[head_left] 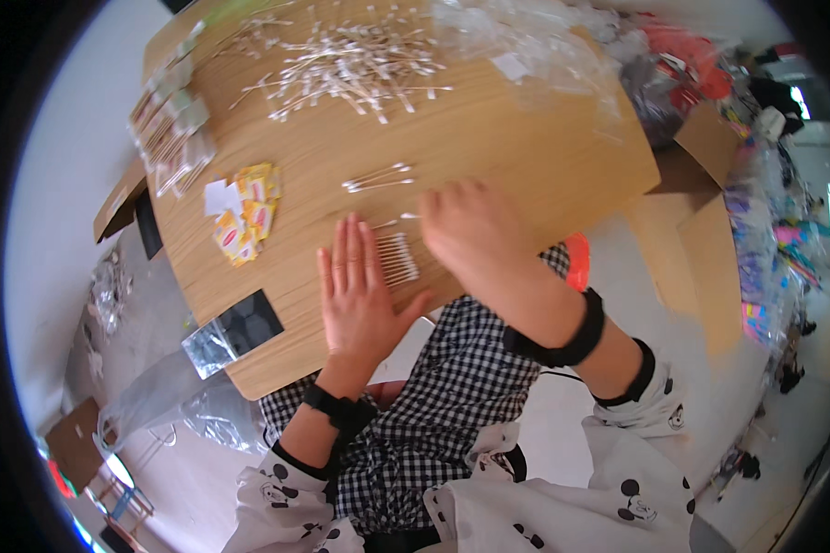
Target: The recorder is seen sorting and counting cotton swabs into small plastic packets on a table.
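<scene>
Open cardboard box beside the wooden table

From where I sit, the right hand is blurred, and its fingertips are curled out of my sight; I can't tell whether they grip the 1 cotton swab whose shaft vanishes behind them. The left hand hides the left ends of the lined-up cotton swabs. The print on the yellow packets is too small for me. My picture's upper edge crops the clear plastic bags, its lower edge the 2 sleeves.
</scene>
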